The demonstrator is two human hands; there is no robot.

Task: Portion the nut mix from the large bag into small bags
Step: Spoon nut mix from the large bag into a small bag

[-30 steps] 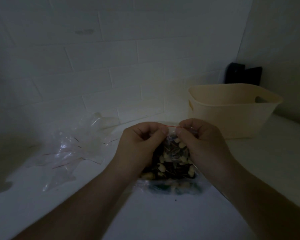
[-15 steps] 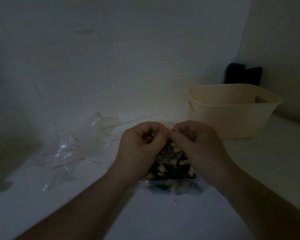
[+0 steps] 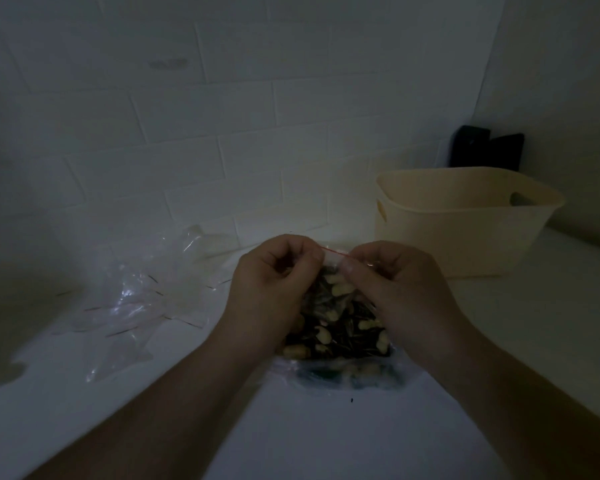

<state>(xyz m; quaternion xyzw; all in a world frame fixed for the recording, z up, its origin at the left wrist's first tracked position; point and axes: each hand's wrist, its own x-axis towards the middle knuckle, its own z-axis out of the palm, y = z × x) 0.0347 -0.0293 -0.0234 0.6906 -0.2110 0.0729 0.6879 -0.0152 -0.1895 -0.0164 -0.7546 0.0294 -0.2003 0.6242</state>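
Your left hand (image 3: 274,289) and right hand (image 3: 392,289) both held a closed grip on the top edge of the small bag (image 3: 336,306), each pinching the clear plastic at its red zip line (image 3: 334,251). The bag hung just below the two grips, its base at or just above the white worktop (image 3: 326,438); I could not tell if it touched. It was filled with the nut mix (image 3: 340,327).

Over the last second your two grips drew closer together along the zip. A second back a longer run of red line showed between your thumbs; half a second back they had almost met; at this moment a short stretch was exposed again between them, with your right thumb just to the right of it. The bag itself barely shifted under your hands.

I read that as you pressing the seal shut along its length, so this portion looked filled and was being closed. Whether the zip had caught fully I could not tell in that dim light.

Under the hanging bag lay another clear bag (image 3: 347,375) holding more mix, probably the large one. Well to the left of your left grip sat the loose pile of empty bags (image 3: 132,299). Beyond your right grip stood the cream basket (image 3: 465,230), a likely place for finished portions.
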